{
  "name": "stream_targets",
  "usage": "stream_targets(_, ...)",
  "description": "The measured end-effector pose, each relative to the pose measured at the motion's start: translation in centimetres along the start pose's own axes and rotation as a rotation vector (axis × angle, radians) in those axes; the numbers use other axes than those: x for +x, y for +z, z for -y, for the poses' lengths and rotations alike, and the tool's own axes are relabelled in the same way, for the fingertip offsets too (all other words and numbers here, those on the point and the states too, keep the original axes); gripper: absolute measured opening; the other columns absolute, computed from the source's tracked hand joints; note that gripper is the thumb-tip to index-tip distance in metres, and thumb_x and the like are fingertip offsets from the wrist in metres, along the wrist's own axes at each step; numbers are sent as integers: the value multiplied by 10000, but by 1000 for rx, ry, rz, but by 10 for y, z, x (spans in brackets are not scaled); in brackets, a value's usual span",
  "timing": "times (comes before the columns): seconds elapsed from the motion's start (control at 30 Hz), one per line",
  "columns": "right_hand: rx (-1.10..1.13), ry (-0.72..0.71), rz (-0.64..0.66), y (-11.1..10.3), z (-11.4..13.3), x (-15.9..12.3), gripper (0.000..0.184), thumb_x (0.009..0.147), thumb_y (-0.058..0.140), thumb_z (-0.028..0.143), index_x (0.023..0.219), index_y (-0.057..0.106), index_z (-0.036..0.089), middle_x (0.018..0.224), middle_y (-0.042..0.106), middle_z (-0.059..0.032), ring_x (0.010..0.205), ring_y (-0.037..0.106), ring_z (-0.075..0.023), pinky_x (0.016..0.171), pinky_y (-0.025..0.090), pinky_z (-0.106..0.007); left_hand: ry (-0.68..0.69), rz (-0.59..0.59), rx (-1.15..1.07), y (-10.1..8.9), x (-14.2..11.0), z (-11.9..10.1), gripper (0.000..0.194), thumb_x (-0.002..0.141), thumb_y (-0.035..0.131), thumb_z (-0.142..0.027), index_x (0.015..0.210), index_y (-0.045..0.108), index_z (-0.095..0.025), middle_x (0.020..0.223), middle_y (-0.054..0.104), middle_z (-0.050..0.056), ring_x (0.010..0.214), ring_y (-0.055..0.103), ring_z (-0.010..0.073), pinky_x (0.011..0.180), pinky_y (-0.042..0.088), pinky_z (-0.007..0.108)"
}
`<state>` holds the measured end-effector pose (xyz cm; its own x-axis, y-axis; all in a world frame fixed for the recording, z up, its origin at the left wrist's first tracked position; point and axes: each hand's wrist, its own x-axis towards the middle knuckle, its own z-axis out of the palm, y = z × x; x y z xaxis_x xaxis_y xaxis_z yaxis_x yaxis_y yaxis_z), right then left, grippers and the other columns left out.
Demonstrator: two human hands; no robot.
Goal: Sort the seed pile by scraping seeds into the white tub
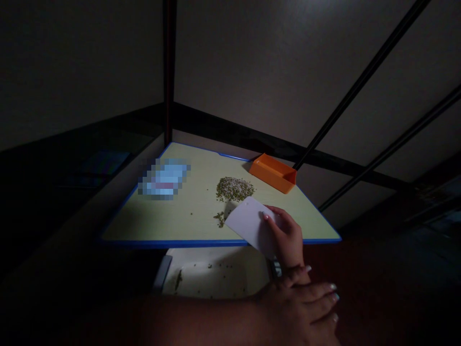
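Note:
My right hand (288, 235) grips a white plastic scraper (250, 223), thumb on its near face, over the front part of the pale table. The scraper is tilted, its left corner close to a small cluster of greenish seed-like bits (219, 219). Behind it lies a larger pile of small green and pale seeds or grains (234, 188); their exact kind is unclear. My left arm crosses low from the left, and my left hand (302, 305) lies across my right wrist and forearm, fingers stretched out and apart.
An orange open-topped box (273, 173) stands at the table's back right. A blurred, pixelated light-blue item (164, 179) lies at left. The table (194, 163) has a blue edge. Below its front edge sits a white tub (230, 274) with scattered bits inside. Dark-framed panels rise behind.

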<state>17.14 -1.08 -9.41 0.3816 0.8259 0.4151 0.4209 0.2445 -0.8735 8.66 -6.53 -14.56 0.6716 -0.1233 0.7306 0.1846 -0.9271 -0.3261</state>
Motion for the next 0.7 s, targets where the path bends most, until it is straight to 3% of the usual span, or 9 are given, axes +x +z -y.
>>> stream_targets(0.37,55,5,160,9,3,24,298,707,731,438,891,728,204,956,749,-64,870,660,-238,753,506,-334,-53,27,-12,2,-1,-5,415,1004,315,-452,1256,611,-309,1443,499,-7,1436,284,222,1162,230,531)
stream_targets(0.53,117,-13,267,16,-5,46,271,691,760,396,890,750,213,962,750,-46,866,658,-219,744,496,-313,-40,51,1,2,-1,-3,401,1003,331,-449,1278,588,-311,1450,488,-16,1436,283,219,1175,217,513)
stream_targets(0.7,185,-12,282,22,-18,52,255,704,759,369,914,761,223,971,754,-43,884,662,-213,788,500,-325,-53,65,2,3,-2,-5,401,1005,327,-458,1287,576,-318,1462,474,-5,1434,292,217,1165,224,512)
